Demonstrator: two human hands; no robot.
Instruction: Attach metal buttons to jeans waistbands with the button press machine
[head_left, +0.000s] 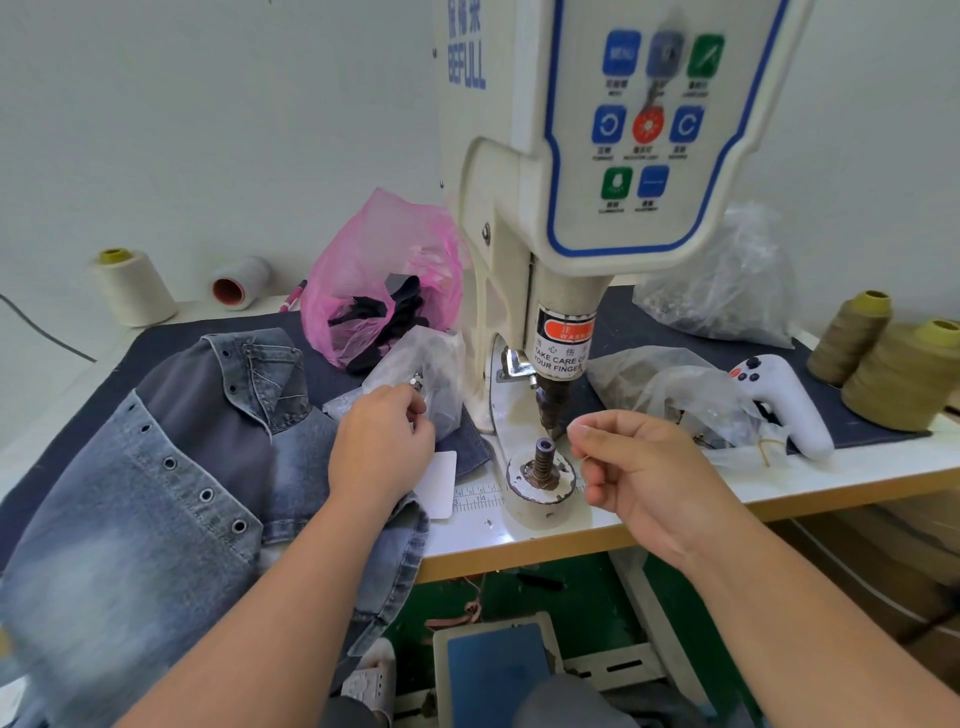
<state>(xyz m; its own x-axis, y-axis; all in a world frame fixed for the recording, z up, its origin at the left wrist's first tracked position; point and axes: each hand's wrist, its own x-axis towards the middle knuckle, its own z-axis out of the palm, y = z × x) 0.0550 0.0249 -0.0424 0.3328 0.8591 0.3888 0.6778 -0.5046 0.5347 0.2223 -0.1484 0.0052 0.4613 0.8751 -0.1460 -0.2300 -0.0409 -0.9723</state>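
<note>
The button press machine (566, 260) stands mid-table. Just right of its lower die (543, 464), the right hand (644, 478) pinches something too small to identify. Left of the die, the left hand (382, 441) has its fingers curled into a clear bag of buttons (415, 379), and denim jeans (156, 493) lie beyond.

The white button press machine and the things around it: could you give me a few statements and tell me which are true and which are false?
1. The blue denim garment lies left of the white button press machine. True.
2. The denim sits on the round lower die. False: the die is bare.
3. The right hand presses the panel. False: it hovers beside the die, fingers curled, pinching something tiny.
4. The left hand reaches into a clear plastic bag. True.
5. The pink plastic bag is right of the machine. False: left.
</note>
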